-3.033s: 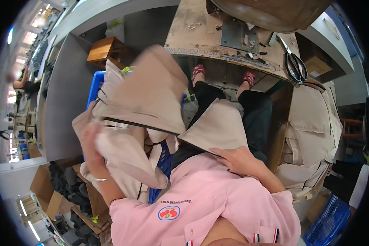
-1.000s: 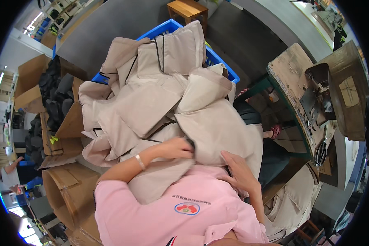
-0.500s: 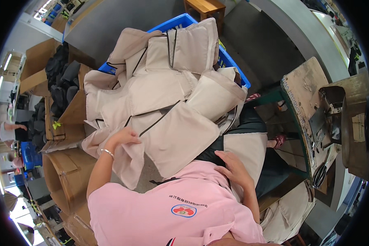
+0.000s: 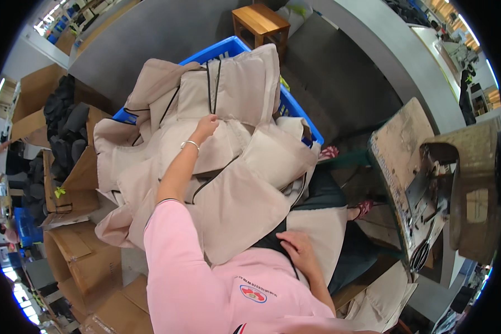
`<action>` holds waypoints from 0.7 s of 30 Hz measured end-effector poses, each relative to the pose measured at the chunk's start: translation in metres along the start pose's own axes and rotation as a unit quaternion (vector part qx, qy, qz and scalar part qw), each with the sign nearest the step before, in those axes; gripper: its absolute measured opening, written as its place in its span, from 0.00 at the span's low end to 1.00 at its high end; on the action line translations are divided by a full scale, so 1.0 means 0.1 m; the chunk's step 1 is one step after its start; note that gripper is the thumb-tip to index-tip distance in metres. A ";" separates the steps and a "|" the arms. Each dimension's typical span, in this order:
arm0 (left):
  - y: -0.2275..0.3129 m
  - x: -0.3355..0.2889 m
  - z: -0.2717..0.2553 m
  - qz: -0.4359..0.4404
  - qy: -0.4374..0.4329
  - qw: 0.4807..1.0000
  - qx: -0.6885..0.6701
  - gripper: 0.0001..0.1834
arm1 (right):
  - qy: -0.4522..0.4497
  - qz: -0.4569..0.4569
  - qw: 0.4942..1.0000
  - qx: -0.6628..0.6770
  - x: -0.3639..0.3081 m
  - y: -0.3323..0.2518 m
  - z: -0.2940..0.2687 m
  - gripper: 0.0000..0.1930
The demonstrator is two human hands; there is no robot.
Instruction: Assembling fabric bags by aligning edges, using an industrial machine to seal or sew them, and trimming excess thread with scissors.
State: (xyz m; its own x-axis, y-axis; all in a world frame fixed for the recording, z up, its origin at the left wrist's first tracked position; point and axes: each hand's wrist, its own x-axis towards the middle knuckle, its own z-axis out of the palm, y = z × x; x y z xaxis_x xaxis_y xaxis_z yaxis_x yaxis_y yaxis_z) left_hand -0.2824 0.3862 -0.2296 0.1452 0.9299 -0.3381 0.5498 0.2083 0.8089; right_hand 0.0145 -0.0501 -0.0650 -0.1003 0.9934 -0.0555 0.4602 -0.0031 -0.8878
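A heap of beige padded fabric pieces with black edging (image 4: 228, 200) spills over a blue plastic crate (image 4: 303, 114) and down to my lap. My left hand (image 4: 207, 127) reaches out over the heap. Its fingers are closed at the lower end of the black edging of an upper fabric piece (image 4: 244, 92); the fingertips are partly hidden. My right hand (image 4: 298, 247) lies on my lap, beside a beige fabric panel (image 4: 320, 236). Its fingers are loosely bent and apart, with nothing seen in them.
Cardboard boxes stand at the left, one holding dark grey padded pieces (image 4: 69, 125). On the right is a worn work table (image 4: 403, 145) with scissors (image 4: 420, 259) at its near edge. A wooden stool (image 4: 260, 22) stands beyond the crate. More beige pieces (image 4: 381, 298) lie at the lower right.
My left hand has moved from the near left edge of the heap, away from me, to the upper fabric piece. My right hand stays on my lap. The whole view has shifted slightly.
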 end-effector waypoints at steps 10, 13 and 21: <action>-0.23 0.91 0.59 -0.170 0.122 0.965 -0.156 0.38 | -0.025 0.018 0.998 0.049 0.18 0.13 -0.01 0.11; -0.21 0.93 0.63 -0.130 0.167 0.964 -0.164 0.28 | -0.029 0.028 0.997 0.062 0.22 0.13 -0.02 0.11; -0.08 0.24 0.76 0.102 0.159 0.974 0.125 0.20 | -0.014 0.001 0.997 0.081 0.32 0.11 0.00 0.10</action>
State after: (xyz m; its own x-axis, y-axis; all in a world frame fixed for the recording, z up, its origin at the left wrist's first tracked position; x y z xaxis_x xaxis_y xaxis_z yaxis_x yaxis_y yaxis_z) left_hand -0.2202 0.3838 -0.2806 0.0316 0.9994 0.0166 0.7247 -0.0343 0.6882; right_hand 0.0167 -0.0185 -0.0769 -0.1245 0.9898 -0.0688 0.3124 -0.0267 -0.9496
